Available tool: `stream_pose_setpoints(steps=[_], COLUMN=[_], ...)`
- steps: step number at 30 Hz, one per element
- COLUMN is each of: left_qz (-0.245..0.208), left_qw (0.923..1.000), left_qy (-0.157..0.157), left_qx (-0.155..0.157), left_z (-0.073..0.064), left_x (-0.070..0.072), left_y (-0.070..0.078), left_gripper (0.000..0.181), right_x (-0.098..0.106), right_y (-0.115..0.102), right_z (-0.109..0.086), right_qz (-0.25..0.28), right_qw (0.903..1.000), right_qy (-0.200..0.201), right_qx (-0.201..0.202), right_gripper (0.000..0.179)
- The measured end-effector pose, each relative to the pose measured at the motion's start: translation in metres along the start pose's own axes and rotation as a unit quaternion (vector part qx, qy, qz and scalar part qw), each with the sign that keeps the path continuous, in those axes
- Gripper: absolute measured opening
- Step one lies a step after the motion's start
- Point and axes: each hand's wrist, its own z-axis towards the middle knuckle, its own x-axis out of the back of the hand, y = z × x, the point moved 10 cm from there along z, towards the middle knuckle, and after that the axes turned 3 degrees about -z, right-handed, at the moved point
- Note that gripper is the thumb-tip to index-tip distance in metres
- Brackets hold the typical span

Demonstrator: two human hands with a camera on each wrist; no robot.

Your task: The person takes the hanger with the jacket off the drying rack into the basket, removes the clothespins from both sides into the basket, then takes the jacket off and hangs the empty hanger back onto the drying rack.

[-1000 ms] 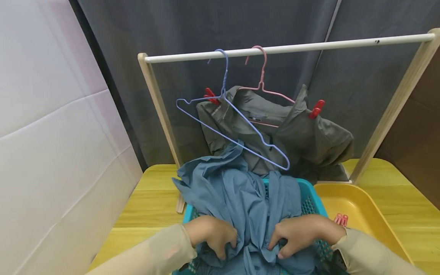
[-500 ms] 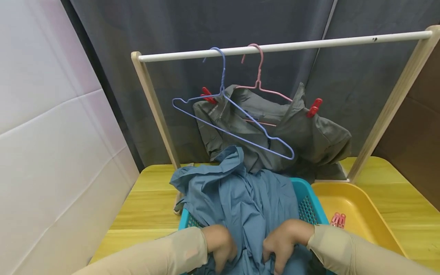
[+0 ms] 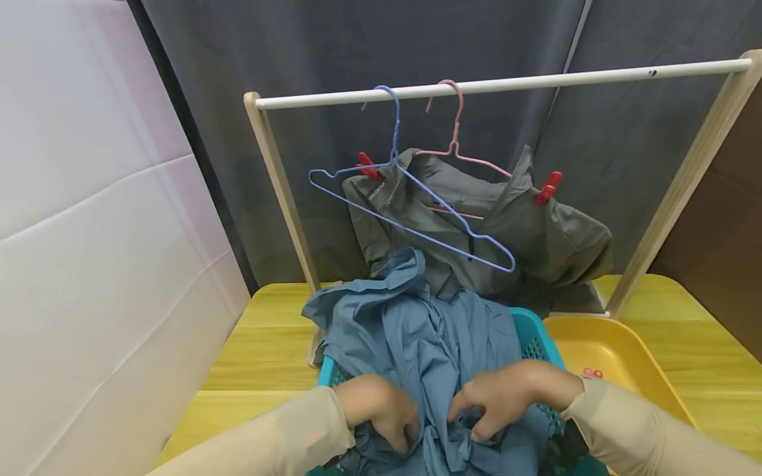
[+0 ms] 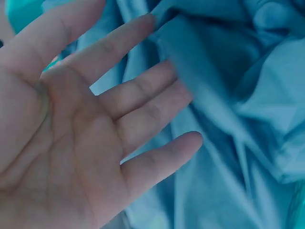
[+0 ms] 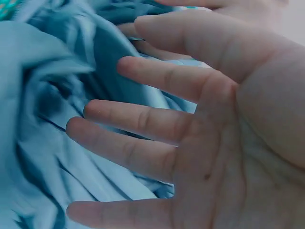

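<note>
A crumpled blue garment is heaped in the turquoise basket and spills over its far rim. My left hand is at the near left of the heap. In the left wrist view its fingers are spread, fingertips at the folds, with nothing gripped. On the near right, my right hand hovers low over the same cloth. Its fingers look spread and relaxed in the right wrist view, and the palm is bare. Cloth under both hands is partly hidden in the head view.
Behind the basket, a rack with a white rod carries a bare blue hanger and a pink hanger. A grey garment hangs there with red clothespins. To the right lies a yellow tray with pink pegs.
Both hands dipped toward me into the blue garment, then came back up a little with the fingers loosened. The far end of the cloth dropped off the blue hanger's lower bar, which swung slightly.
</note>
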Motion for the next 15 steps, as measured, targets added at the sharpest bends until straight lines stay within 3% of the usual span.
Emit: stream_pose_setpoints(steps=[4, 9, 12, 15], left_qz=[-0.051, -0.096, -0.109, -0.113], left_qw=[0.9960, 0.9781, 0.9572, 0.9227], left_qy=[0.073, 0.184, 0.267, 0.368], left_qx=[0.007, -0.015, -0.024, -0.013], left_z=[-0.016, -0.042, -0.062, -0.083], left_x=[0.020, 0.047, 0.062, 0.078], left_y=[-0.004, -0.010, -0.016, -0.028], left_gripper=[0.030, 0.030, 0.032, 0.036], right_x=[0.032, 0.058, 0.073, 0.086], right_y=[-0.032, -0.032, -0.026, -0.018], right_z=[-0.034, -0.057, -0.068, -0.079], right_qz=[0.045, 0.053, 0.056, 0.061], right_qw=[0.9949, 0.9854, 0.9781, 0.9693], right_qy=[0.068, 0.147, 0.192, 0.233], right_qx=[-0.059, -0.069, -0.059, -0.048], right_gripper=[0.038, 0.038, 0.040, 0.041])
